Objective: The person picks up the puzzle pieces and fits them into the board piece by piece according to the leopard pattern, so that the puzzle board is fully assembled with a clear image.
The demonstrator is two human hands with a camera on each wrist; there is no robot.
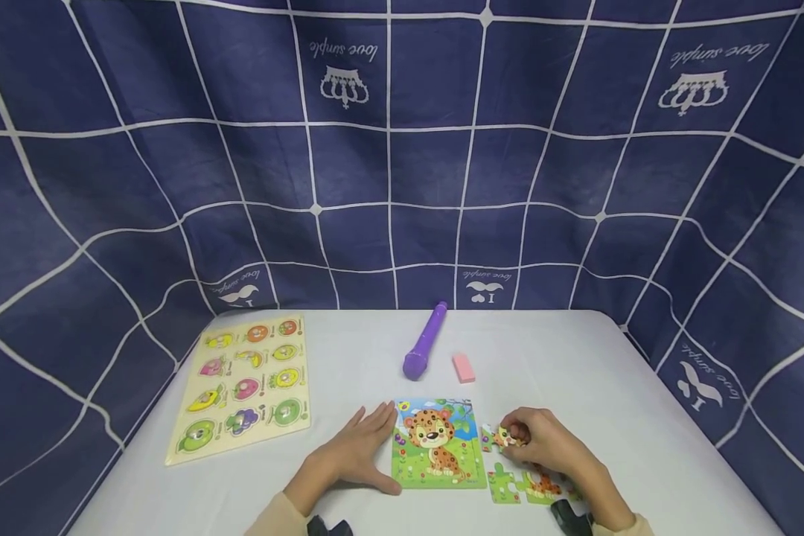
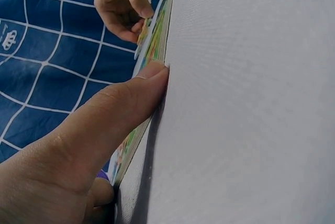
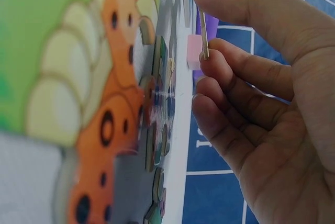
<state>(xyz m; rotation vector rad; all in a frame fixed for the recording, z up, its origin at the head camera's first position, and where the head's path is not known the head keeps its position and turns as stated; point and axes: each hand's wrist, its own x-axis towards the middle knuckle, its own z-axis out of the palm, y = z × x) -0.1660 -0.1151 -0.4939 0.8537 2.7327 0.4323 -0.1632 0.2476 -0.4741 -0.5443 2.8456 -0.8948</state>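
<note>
The right grip pinches a puzzle piece, well apart from the far edge of the worktop; the left grip, fingers spread, borders the leopard board.

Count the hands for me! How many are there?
2: the left hand at the leopard picture's left edge, and the right hand pinching a puzzle piece to the picture's right.

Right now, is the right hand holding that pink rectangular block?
No, the right hand pinches a thin, colourful puzzle piece; the pink block lies on the white table.
</note>
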